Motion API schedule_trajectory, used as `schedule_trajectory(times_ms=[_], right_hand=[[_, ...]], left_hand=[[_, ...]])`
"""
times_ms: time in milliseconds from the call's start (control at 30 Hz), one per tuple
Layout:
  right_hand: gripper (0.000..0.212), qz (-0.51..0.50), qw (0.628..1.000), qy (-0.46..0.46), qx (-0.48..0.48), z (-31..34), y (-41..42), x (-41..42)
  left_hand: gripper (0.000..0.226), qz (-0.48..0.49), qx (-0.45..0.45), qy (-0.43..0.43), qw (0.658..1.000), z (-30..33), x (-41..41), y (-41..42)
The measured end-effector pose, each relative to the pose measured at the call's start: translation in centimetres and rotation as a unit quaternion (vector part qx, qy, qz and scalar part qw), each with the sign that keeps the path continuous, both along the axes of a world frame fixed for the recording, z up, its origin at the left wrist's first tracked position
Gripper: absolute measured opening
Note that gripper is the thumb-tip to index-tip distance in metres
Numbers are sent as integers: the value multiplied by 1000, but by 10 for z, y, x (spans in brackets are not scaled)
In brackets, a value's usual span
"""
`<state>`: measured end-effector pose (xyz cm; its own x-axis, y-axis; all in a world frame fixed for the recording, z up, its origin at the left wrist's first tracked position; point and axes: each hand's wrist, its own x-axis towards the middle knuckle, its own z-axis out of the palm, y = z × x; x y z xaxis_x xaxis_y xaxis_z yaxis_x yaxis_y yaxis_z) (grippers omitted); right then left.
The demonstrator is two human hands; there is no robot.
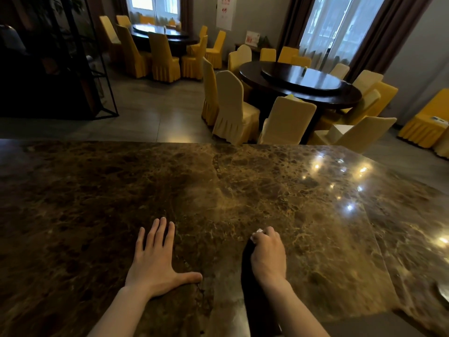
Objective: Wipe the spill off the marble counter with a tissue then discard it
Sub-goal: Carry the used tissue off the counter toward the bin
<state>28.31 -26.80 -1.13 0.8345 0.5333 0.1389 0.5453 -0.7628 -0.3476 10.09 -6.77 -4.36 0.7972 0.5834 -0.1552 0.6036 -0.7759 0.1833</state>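
The brown marble counter [243, 186] fills the lower half of the head view. My left hand [155, 261] lies flat on it, palm down, fingers spread, holding nothing. To its right, my right hand [268, 254] is closed over a small white tissue [257, 233]; only a bit of the tissue shows past the fingertips, pressed against the stone. I cannot make out a spill among the marble's veins and reflections.
Beyond the counter's far edge are round dark dining tables [301, 86] ringed by yellow-covered chairs [233, 108]. A black metal shelf frame [73, 69] stands at the left. A shiny object [443, 291] sits at the counter's right edge.
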Motion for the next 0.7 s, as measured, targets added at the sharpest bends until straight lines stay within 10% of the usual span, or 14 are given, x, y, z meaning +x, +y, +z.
schedule_trajectory(times_ms=[500, 600, 700], right_hand=[[20, 183, 895, 364, 183, 51, -86, -81], [9, 210, 850, 454, 167, 39, -118, -104], [10, 230, 880, 408, 84, 8, -132, -124]], left_hand=[[137, 25, -14, -20, 999, 16, -21, -35], [135, 33, -12, -34, 999, 16, -30, -43], [135, 40, -6, -23, 999, 14, -34, -52]])
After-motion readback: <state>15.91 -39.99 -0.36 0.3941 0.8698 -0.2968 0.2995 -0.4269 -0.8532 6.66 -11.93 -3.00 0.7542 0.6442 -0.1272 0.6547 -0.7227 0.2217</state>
